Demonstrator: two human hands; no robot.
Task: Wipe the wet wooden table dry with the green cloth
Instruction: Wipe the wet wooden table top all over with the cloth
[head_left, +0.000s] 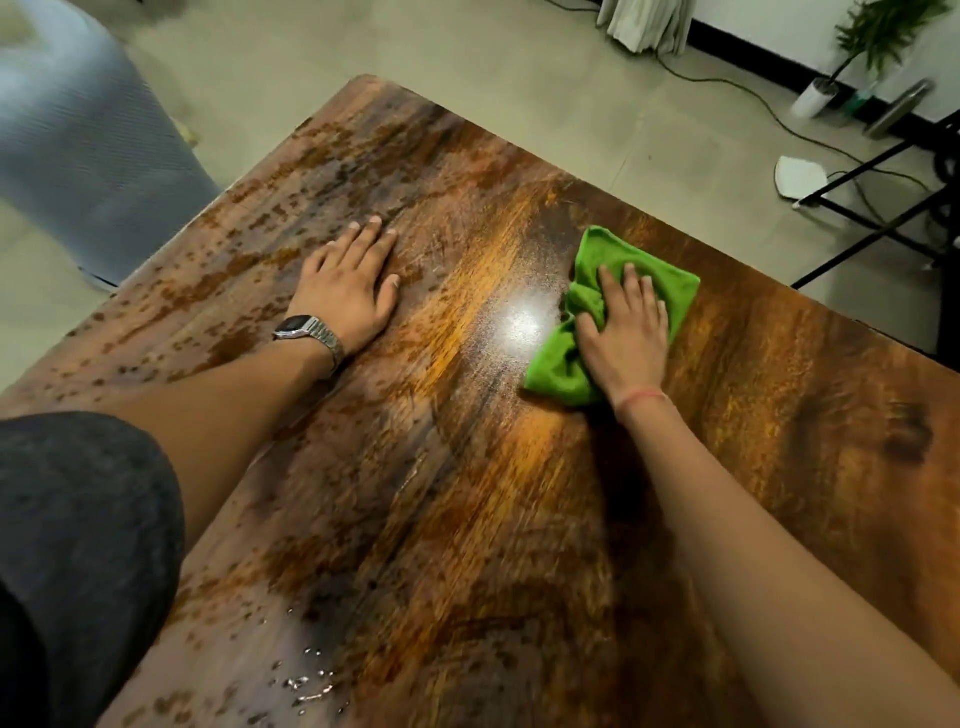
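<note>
A dark wooden table (467, 493) fills most of the view. The green cloth (618, 270) lies crumpled on its far right part. My right hand (626, 332) presses down on the cloth, fingers spread over it and thumb tucked into a fold. My left hand (348, 283), with a metal watch on the wrist, rests flat on the bare wood to the left of the cloth, holding nothing. Water droplets (309, 683) glisten near the front edge, and the left side of the table looks blotchy. A lamp glare shines just left of the cloth.
A grey fan-like appliance (78, 140) stands on the floor to the left. On the right are a black metal frame (883, 208), cables, a white object (800, 176) and a potted plant (878, 36) by the wall.
</note>
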